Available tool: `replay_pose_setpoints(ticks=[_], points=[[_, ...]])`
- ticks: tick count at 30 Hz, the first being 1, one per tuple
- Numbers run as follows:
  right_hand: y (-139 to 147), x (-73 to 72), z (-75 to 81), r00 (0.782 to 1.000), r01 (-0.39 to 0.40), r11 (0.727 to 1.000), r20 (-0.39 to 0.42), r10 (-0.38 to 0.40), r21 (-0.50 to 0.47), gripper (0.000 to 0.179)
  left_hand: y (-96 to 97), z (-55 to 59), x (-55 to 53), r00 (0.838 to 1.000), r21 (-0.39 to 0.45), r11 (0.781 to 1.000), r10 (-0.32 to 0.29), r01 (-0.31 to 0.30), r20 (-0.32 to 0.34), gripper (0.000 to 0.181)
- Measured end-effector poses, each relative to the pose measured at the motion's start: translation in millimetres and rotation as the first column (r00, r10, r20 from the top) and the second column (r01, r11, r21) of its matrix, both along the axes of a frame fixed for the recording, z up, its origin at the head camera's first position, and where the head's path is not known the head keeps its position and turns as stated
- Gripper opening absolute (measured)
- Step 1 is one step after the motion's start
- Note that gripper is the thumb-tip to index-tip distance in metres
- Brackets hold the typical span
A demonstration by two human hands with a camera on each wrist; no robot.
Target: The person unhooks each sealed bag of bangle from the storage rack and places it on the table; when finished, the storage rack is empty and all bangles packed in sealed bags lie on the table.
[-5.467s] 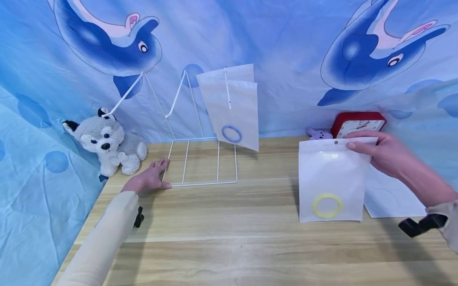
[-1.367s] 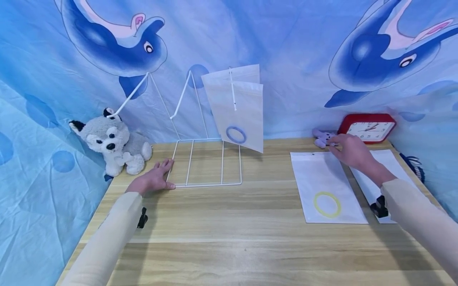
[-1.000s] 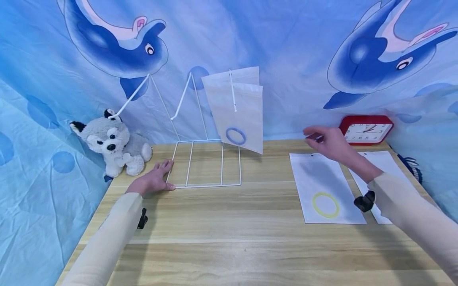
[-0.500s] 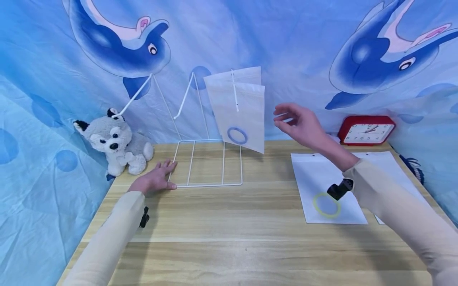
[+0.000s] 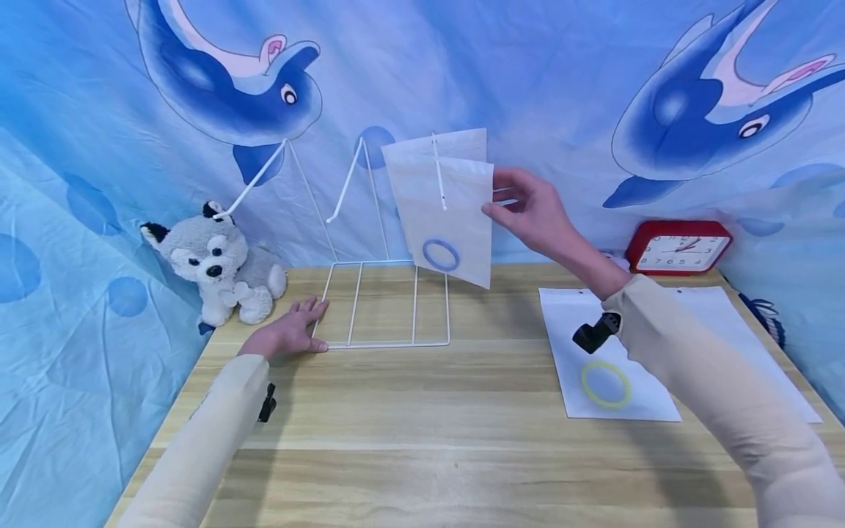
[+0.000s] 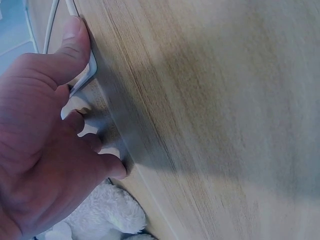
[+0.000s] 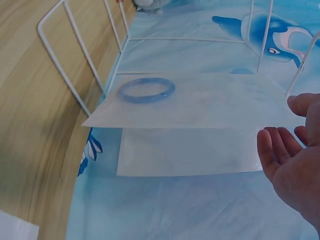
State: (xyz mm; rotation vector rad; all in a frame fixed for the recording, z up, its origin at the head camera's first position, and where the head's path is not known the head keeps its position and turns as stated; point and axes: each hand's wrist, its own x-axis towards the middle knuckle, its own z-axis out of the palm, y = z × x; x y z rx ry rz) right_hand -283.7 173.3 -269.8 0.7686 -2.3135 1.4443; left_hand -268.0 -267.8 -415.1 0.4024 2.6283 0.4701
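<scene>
My left hand (image 5: 285,334) rests at the front left corner of a white wire rack (image 5: 383,346). Its thumb lies along the wire and the fingertips touch the table, as the left wrist view shows. From the rack's right hook hangs a white pouch (image 5: 416,205) holding a blue ring (image 5: 426,254); a second white pouch (image 5: 465,144) hangs behind it. At the front pouch's right edge is my right hand (image 5: 541,216), thumb and fingers apart. The right wrist view (image 7: 295,160) shows a gap between thumb and fingers; contact there I cannot tell.
On the table's right side lies a pouch (image 5: 566,323) with a yellow ring (image 5: 605,405), and another white pouch (image 5: 719,312), partly under my sleeve. A red clock (image 5: 683,248) stands behind. Left of the rack sits a husky plush (image 5: 214,257). The rack's other two hooks are bare.
The yellow-ring pouch, held up in my right hand earlier, now lies on the table. My right hand has since moved left from the lilac toy to the hanging pouch. My left hand stays put.
</scene>
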Motion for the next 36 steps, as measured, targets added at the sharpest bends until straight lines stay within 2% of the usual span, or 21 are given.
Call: replay_pose_setpoints(ticks=[10,17,24,36], points=[[-12,-15.3,8.6,0.999,0.015,0.999,0.036,-0.014,-0.03,0.039,0.6,0.2,0.4,1.0,0.009,1.0,-0.005,0.005,-0.005,0.095],[-19,-22.2,11.5,0.998,-0.005,0.996,0.067,0.011,-0.091,0.033,-0.2,1.3,1.6,1.0,-0.004,1.0,-0.018,0.018,-0.009,0.094],[-20,-24.7,11.5,0.998,0.012,0.994,0.07,-0.004,-0.108,0.03,0.2,1.7,2.0,1.0,0.0,1.0,-0.015,0.015,-0.005,0.094],[-28,-28.9,16.0,0.985,0.053,0.98,0.169,-0.021,-0.191,0.032,-0.7,-0.1,1.7,1.0,0.016,1.0,-0.01,0.01,-0.005,0.095]])
